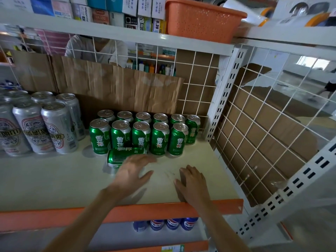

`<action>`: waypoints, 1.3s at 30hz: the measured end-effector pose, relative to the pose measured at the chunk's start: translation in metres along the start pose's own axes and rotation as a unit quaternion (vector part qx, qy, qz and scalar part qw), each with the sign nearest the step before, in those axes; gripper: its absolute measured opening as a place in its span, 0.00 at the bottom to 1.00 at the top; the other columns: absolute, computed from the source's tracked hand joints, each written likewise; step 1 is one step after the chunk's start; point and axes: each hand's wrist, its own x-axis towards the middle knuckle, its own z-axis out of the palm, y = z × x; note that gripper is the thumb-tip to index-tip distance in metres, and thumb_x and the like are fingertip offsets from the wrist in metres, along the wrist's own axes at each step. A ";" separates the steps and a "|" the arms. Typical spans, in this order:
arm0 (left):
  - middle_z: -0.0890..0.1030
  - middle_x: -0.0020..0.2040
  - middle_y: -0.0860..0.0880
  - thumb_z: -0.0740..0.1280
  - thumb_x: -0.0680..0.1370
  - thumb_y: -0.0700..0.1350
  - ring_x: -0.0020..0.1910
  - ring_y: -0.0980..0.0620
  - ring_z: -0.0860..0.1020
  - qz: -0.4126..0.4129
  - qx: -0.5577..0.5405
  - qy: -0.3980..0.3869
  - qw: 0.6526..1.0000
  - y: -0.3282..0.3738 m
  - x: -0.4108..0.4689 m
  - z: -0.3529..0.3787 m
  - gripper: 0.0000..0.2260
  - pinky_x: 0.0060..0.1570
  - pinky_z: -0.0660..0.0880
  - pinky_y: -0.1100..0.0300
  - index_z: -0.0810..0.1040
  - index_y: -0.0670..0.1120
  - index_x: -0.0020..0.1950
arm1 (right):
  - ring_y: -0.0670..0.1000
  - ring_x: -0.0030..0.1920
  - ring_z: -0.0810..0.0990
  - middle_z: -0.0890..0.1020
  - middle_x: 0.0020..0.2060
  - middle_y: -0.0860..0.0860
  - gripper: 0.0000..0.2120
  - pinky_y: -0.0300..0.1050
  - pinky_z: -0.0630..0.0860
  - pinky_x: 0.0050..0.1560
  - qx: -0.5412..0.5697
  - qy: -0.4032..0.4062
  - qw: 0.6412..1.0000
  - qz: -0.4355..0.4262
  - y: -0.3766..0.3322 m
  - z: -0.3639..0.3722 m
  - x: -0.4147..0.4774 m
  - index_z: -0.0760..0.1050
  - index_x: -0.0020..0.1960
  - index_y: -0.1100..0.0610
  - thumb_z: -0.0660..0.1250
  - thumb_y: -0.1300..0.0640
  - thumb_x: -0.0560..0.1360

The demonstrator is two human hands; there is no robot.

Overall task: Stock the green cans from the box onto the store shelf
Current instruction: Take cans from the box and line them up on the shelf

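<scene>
Just beyond the fingers (pixel 147 158) of my left hand (pixel 133 172), and a little to their left, one green can (pixel 123 155) lies on its side on the shelf (pixel 54 179). Its long axis runs across my view, roughly parallel to the front row of standing green cans (pixel 141 136) that it rests against, with the left end swung slightly toward me. My left hand is spread flat, fingers straight and gripping nothing. The fingertips overlap the near right part of the can, but the blur there stops me telling whether they touch it. My right hand (pixel 191 182) rests palm down near the shelf's front edge, well to the right of the can, its fingers relaxed and holding nothing. The left hand is plainly the nearer one, so I judge the next move is its own: wrap the can across its width and stand it upright in front of the row. Since the can lies crosswise, it could roll toward me or into the tall silver cans (pixel 45 124) farther left. I cannot see the box from here.
</scene>
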 end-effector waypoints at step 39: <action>0.74 0.58 0.53 0.64 0.66 0.61 0.57 0.55 0.68 0.096 0.085 0.020 0.991 0.003 0.002 -0.012 0.28 0.54 0.67 0.54 0.68 0.53 0.65 | 0.49 0.65 0.70 0.69 0.68 0.49 0.42 0.43 0.69 0.63 0.185 -0.019 0.977 -0.100 -0.056 -0.060 -0.016 0.58 0.74 0.53 0.73 0.42 0.67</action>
